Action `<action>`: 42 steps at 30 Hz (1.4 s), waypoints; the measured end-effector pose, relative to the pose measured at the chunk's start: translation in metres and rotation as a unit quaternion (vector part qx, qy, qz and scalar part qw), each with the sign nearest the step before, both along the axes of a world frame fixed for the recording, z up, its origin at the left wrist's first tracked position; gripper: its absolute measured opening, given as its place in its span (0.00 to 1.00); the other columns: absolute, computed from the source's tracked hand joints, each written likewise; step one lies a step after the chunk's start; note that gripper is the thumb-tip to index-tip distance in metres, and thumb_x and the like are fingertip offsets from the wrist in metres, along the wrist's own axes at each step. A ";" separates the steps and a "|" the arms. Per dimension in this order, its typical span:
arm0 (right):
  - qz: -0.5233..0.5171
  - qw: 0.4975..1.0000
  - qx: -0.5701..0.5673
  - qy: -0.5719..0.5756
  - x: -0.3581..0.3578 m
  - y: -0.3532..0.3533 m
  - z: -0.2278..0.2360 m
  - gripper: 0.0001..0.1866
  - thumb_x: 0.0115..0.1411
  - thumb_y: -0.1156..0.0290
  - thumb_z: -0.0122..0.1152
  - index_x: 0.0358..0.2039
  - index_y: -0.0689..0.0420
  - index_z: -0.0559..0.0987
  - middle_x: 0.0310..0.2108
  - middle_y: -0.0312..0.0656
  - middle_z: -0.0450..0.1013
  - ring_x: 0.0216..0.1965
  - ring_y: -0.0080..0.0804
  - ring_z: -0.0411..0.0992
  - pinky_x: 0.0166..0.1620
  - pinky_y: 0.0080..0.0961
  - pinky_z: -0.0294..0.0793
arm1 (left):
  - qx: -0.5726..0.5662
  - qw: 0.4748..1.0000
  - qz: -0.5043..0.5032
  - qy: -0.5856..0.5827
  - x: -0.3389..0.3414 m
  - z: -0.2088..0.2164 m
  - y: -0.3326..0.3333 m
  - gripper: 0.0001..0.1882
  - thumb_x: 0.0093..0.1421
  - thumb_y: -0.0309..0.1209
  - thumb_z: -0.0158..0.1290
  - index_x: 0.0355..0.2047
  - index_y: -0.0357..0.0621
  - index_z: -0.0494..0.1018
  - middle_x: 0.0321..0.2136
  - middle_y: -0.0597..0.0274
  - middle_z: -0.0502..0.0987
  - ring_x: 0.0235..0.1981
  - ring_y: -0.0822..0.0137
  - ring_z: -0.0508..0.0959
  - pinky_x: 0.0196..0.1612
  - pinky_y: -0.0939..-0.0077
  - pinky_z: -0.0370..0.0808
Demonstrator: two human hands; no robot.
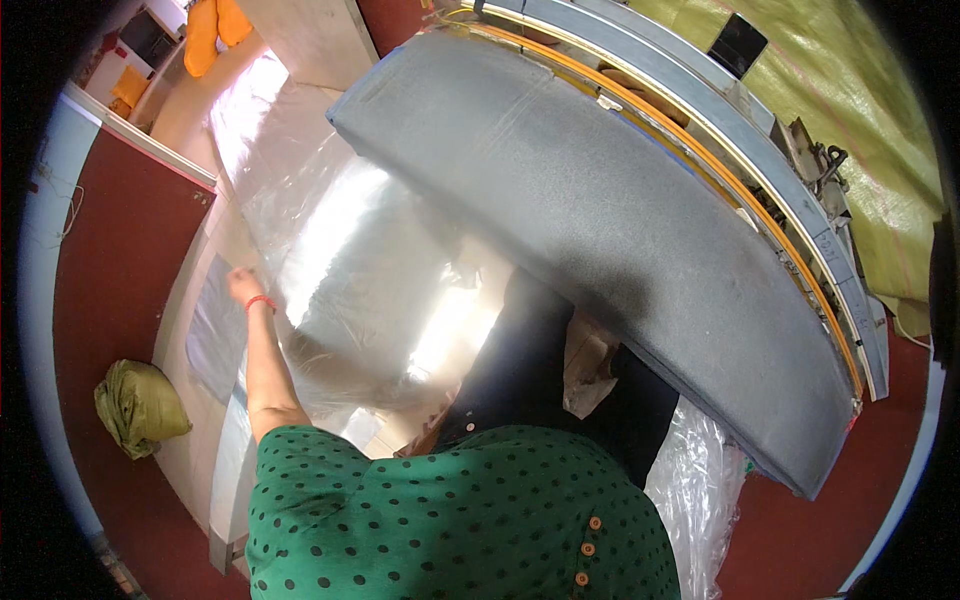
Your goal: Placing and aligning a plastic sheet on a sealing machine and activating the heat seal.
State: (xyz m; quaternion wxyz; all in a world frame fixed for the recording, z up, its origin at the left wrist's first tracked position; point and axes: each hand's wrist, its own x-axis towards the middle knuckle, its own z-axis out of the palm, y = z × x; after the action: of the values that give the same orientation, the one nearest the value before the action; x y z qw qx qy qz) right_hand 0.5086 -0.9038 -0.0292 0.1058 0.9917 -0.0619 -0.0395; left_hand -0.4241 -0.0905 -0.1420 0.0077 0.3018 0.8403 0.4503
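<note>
**Left hand beside clear plastic sheeting; grey padded work surface at right**

The left arm is extended forward, with a red bracelet at the wrist. The fingers appear curled inward; whether they pinch the sheeting cannot be told. The right hand is out of view and its state cannot be determined.

The sheeting lies between the left arm and the work surface. It is wrinkled and reflects bright light in broad bands. The work surface is long, grey and fabric-like. An orange strip runs along its far edge, followed by a pale blue-grey rail with metal fittings.

Beyond the rail, a yellow-green woven sheet carries a dark rectangular object. A second piece of clear plastic hangs at the near side of the work surface.

Room: the walls are dark red below and pale blue above. An olive-green sack rests near the wall at left. Orange items are visible at upper left, past a pale panel.
</note>
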 end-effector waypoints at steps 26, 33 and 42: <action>0.282 0.930 0.184 -0.147 0.049 0.237 0.010 0.26 0.50 0.73 0.55 0.50 0.62 0.62 0.50 0.52 0.60 0.50 0.46 0.59 0.51 0.34 0.58 | -0.316 0.764 -0.382 0.413 0.146 0.043 0.039 0.14 0.50 0.33 0.51 0.38 0.44 0.70 0.40 0.54 0.69 0.39 0.54 0.70 0.41 0.64 0.68; 0.374 0.875 0.215 -0.221 0.043 0.287 0.050 0.22 0.52 0.75 0.54 0.48 0.63 0.65 0.46 0.51 0.63 0.49 0.44 0.61 0.51 0.31 0.60 | -0.287 0.774 -0.430 0.365 0.171 0.029 0.039 0.23 0.50 0.26 0.47 0.49 0.54 0.62 0.45 0.58 0.66 0.40 0.56 0.70 0.39 0.64 0.71; 0.461 0.835 0.236 -0.186 0.010 0.393 0.053 0.20 0.52 0.76 0.53 0.47 0.64 0.65 0.47 0.50 0.63 0.49 0.45 0.61 0.51 0.31 0.58 | -0.170 0.661 -0.582 0.442 0.214 -0.073 0.095 0.10 0.52 0.30 0.44 0.32 0.38 0.70 0.35 0.54 0.69 0.39 0.57 0.69 0.39 0.67 0.69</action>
State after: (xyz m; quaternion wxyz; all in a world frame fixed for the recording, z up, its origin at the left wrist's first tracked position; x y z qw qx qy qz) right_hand 0.5186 -0.5104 0.0241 -0.1386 0.8890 0.3951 0.1855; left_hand -0.2100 0.0043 -0.2153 -0.0526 0.8864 0.4597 0.0166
